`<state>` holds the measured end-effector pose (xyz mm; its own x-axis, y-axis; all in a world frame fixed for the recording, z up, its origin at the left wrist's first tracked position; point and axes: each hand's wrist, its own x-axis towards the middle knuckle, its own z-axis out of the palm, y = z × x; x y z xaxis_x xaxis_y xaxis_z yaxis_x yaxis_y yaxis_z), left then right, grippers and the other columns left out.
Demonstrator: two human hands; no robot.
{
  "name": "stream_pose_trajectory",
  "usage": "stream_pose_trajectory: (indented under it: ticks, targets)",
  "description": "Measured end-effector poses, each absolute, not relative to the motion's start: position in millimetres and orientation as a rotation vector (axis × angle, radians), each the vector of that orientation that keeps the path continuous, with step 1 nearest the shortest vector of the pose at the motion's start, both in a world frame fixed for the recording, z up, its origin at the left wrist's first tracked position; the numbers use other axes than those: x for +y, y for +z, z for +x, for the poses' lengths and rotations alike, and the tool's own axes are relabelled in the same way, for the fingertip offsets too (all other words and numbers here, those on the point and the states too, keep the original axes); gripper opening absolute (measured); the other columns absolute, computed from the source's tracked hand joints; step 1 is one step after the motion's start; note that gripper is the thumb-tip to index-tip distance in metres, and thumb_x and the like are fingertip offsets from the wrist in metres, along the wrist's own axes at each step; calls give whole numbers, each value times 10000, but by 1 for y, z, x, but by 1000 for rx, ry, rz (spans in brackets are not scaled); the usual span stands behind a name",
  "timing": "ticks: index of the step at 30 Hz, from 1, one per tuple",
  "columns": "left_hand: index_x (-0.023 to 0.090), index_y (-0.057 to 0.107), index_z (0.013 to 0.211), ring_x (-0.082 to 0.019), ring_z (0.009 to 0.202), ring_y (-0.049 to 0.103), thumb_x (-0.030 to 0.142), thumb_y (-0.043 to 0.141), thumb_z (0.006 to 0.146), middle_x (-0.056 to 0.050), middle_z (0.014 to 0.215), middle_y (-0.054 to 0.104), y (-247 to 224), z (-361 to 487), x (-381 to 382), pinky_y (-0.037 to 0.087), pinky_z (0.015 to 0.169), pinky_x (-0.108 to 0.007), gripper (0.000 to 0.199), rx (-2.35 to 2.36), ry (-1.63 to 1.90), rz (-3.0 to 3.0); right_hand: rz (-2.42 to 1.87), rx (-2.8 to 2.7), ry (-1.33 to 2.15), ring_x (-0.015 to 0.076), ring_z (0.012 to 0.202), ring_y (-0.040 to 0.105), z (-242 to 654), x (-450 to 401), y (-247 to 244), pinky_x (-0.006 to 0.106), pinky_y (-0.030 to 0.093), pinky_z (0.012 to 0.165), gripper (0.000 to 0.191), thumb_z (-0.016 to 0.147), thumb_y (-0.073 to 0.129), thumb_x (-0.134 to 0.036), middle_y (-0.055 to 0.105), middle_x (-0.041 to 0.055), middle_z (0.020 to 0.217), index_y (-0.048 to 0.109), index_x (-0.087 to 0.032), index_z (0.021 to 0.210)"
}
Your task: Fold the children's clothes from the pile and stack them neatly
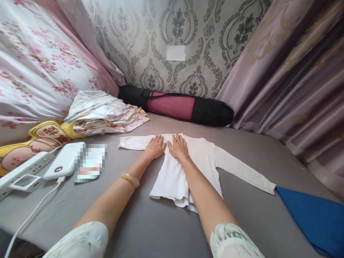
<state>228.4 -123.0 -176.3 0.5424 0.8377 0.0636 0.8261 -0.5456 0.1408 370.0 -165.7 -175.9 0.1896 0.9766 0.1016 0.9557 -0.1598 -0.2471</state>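
Note:
A white long-sleeved shirt point(202, 157) lies spread on the grey sheet point(129, 222), its sleeves stretched out to either side. My left hand point(156, 147) rests flat with fingers extended where the left-side sleeve joins the body. Close beside it, my right hand point(177, 146) lies palm down on the upper part of the shirt near the collar. Both hands press on the cloth without gripping it. The right-side sleeve reaches toward a blue cloth or flat blue item point(314, 215), and its cuff touches or nearly touches that corner. A bangle circles my left wrist.
A stack of folded clothes point(104, 111) sits at the back left, by a yellow cushion point(48, 138). Nearer are a power strip point(29, 172), a cabled white power bank point(64, 161) and a blurred-out item point(91, 163). A black and red long bag point(174, 105) lies along the wall.

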Motion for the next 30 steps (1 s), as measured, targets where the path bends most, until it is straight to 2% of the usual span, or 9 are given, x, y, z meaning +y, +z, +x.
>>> stream_pose_trajectory:
  ticks: [3, 12, 19, 22, 25, 27, 30]
  targets:
    - [52, 299, 1485, -281, 1451, 224, 427, 204, 988, -167, 1560, 274, -174, 207, -121, 193, 1168, -437, 630, 1574, 95, 2619, -2213, -1852, 116, 239, 1450, 168, 370, -165, -176, 359, 82, 1152, 627, 982, 267, -471, 269, 114, 1570, 319, -113, 1494]
    - [48, 299, 1489, -298, 1450, 217, 308, 178, 960, -190, 1562, 257, -171, 138, -94, 162, 1162, -489, 602, 1975, 38, 2313, -2238, -1876, 159, 239, 1457, 143, 371, -166, -173, 358, 72, 1155, 634, 987, 255, -475, 239, 110, 1581, 288, -115, 1507]
    - [20, 477, 1364, -360, 1387, 322, 248, 265, 919, -245, 1472, 396, -178, 119, -88, 277, 1080, -552, 543, 2133, 327, 2289, -2227, -1878, 184, 240, 1461, 135, 371, -166, -175, 372, 69, 1161, 640, 987, 250, -472, 224, 125, 1584, 282, -102, 1507]
    - [11, 500, 1325, -380, 1382, 318, 261, 293, 915, -271, 1458, 397, -181, 120, -93, 253, 1081, -574, 522, 2141, 466, 2319, -2180, -1855, 202, 248, 1463, 138, 372, -165, -176, 386, 67, 1169, 635, 984, 274, -463, 231, 133, 1581, 301, -93, 1499]
    - [-1, 457, 1342, -384, 1398, 273, 300, 339, 913, -284, 1471, 358, -180, 123, -100, 207, 1104, -557, 538, 2147, 729, 2363, -2102, -1832, 362, 244, 1469, 128, 378, -163, -170, 394, 61, 1182, 642, 972, 328, -468, 222, 118, 1586, 303, -103, 1499]
    - [21, 446, 1350, -375, 1398, 261, 308, 360, 911, -266, 1472, 355, -177, 124, -106, 193, 1108, -540, 533, 2057, 885, 2422, -2013, -1745, 540, 207, 1467, 153, 386, -165, -162, 363, 102, 1186, 629, 971, 340, -467, 229, 93, 1586, 299, -133, 1502]
    - [52, 468, 1330, -384, 1371, 276, 302, 385, 900, -250, 1449, 379, -171, 124, -115, 204, 1086, -546, 504, 1917, 969, 2470, -1840, -1514, 622, 162, 1418, 300, 407, -180, -151, 303, 251, 1145, 553, 971, 359, -411, 342, 89, 1541, 362, -162, 1465]
